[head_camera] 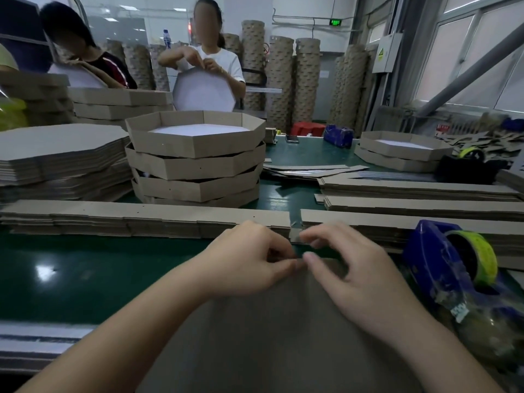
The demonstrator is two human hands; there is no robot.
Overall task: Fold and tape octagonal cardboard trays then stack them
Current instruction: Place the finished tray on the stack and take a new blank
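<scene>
The tray (pixel 269 321) lies on the green surface (pixel 85 273), just left of the tape dispenser (pixel 448 268). Left hand (pixel 249 256) and right hand (pixel 348 268) meet at its far edge, fingertips pinching the cardboard. A tray stack (pixel 195 165) stands beyond the dispenser, leftward.

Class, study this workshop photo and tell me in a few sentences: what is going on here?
A person at a green table pinches the top edge of a brown cardboard piece with the left hand and right hand, close together. A blue tape dispenser stands just to the right. Beyond rows of cardboard strips sits a stack of finished octagonal trays, with flat octagonal blanks piled to its left. Across the table, a person in a white shirt handles another tray.
</scene>
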